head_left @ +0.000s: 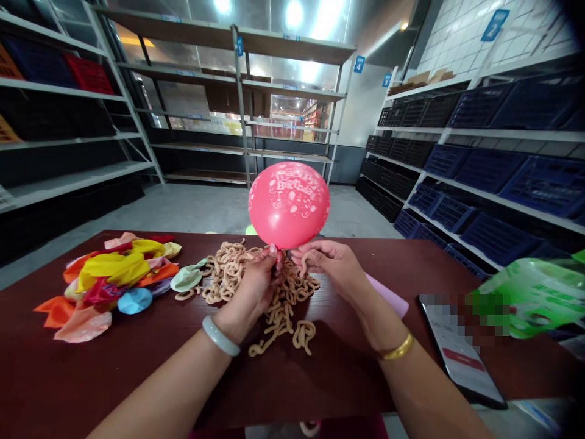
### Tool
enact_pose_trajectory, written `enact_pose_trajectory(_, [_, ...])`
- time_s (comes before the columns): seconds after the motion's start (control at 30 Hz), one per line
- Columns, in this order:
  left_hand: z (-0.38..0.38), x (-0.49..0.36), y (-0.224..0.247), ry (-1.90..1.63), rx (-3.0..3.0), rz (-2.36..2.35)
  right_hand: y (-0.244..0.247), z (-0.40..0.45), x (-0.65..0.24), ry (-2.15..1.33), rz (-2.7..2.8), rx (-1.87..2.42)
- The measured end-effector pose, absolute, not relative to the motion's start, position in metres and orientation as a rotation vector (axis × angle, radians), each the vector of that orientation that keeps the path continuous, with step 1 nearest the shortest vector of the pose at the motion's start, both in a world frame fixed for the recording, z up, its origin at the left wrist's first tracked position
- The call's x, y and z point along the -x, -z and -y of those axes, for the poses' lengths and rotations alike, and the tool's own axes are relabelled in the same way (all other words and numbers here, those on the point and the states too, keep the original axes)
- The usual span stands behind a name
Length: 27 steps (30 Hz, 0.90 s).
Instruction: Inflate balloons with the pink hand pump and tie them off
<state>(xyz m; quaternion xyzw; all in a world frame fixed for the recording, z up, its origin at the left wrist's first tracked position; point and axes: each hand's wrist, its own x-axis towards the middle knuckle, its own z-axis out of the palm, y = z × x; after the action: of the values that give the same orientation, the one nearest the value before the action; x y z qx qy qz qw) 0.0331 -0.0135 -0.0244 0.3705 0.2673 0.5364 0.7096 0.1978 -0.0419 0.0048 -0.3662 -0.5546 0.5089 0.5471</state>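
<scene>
A pink inflated balloon (pixel 289 204) with white "Happy Birthday" print stands upright above the table. My left hand (pixel 256 277) is closed around its neck, pinching it at the bottom. Close beside the neck, my right hand (pixel 336 265) holds a short beige cord-like loop (pixel 304 264) between thumb and fingers. Under and around both hands lies a pile of similar beige loops (pixel 223 271), with a few strays nearer me. To the left is a heap of deflated balloons (pixel 114 268) in yellow, orange, red and other colours. A pale green deflated balloon (pixel 188 276) touches the pile's edge.
The dark brown table (pixel 137 378) carries a phone (pixel 461 353) at right and a green-and-white plastic bag (pixel 534 292) behind it. A lilac object (pixel 388 294) lies behind my right forearm. Shelves with blue crates (pixel 484 177) stand right; metal racks (pixel 240 110) stand behind.
</scene>
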Motion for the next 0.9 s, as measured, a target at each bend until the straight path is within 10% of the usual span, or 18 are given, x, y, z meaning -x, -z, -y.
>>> enact_pose_trajectory(0.23, [0.017, -0.039, 0.025, -1.236, -0.819, -0.572, -0.002, 0.042, -0.192, -0.113, 1.8, 0.959])
enact_pose_trajectory(0.63, [0.035, -0.051, 0.027, -1.018, -0.76, -0.706, 0.01, 0.05, -0.184, 0.301, 2.035, 1.142])
enact_pose_trajectory(0.9, [0.036, -0.052, 0.022, -1.14, -0.828, -0.71, 0.011, 0.045, -0.186, -0.034, 1.787, 1.105])
